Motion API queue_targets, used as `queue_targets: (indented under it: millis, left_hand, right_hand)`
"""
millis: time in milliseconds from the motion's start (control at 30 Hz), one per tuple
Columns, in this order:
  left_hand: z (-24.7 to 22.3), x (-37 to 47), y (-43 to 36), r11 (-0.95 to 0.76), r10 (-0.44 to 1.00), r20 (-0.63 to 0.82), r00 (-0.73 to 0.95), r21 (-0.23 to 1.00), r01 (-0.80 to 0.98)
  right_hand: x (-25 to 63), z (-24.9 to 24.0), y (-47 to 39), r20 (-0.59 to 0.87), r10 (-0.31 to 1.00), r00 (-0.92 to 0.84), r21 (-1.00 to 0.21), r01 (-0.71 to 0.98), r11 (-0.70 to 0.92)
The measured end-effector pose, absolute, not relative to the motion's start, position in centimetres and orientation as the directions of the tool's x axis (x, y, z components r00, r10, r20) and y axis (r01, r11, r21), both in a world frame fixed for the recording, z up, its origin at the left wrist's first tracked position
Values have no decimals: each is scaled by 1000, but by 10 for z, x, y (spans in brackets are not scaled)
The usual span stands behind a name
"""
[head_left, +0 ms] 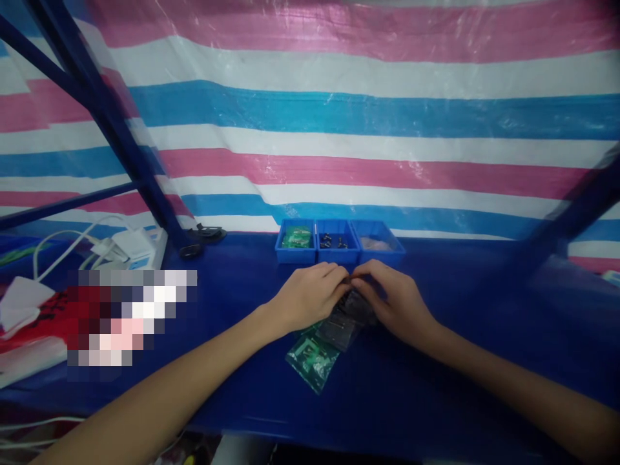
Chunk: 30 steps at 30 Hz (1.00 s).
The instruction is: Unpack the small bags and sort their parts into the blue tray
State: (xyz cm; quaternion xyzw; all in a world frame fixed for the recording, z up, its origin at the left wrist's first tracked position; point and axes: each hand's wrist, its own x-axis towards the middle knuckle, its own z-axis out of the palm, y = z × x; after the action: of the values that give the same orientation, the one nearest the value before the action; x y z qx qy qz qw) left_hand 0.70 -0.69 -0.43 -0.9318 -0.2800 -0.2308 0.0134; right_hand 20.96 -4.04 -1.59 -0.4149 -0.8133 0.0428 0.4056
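- Head view: the left hand point(310, 297) and right hand point(404, 303) close their fingertips on what looks like the top of a dark packet point(357, 306), over the middle of the counter point(232, 381).
- A clear packet point(338, 330) and green packet point(314, 359) lie overlapping just below, toward the front edge.
- Three blue trays point(338, 254) stand side by side along the back edge.
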Motion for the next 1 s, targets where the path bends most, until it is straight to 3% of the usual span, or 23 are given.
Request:
queue_targets:
  millis: [233,567,767,867,1000]
  left_hand:
    - [0,7,-9,-821,566,416,712,203,534]
    - [5,6,-10,-835,550,392,737,262,483]
    - [6,3,-3,-791,598,467,651,216,572]
    - [13,1,-6,-761,606,512,609,151,630]
    - [35,-17,-14,-754,532,676,509,106,648]
  right_hand:
    - [210,-19,-42,681,621,-387,-298,628,719]
    - [209,-11,-46,683,619,-387,-346,575,741]
    - [205,9,-8,690,686,-228,-388,683,618]
    - [202,13,31,643,751,-154,-466,699,543]
    - [209,26,46,631,763,-142,-461,722,515]
